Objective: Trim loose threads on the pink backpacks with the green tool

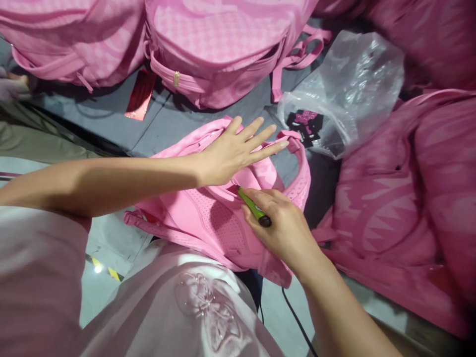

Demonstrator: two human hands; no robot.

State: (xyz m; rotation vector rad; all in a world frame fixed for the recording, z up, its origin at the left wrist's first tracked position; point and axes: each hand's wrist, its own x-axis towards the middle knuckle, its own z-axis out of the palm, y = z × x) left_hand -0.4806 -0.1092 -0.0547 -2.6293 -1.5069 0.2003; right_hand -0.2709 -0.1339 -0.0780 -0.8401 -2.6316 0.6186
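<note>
A pink backpack lies in front of me with its perforated back panel and straps facing up, partly over the table's edge. My left hand rests flat across its upper part, fingers spread. In my right hand is a green pen-like tool with a black rear end, gripped between thumb and fingers. Its dark tip points at the backpack just below my left palm, beside a small dark red patch. Whether the tip touches the fabric, I cannot tell.
Pink backpacks stand at the back, back left and right. A clear plastic bag with black-and-pink tags lies at upper right. A red tag hangs at the table. Another person's hand shows far left. A black cable hangs below.
</note>
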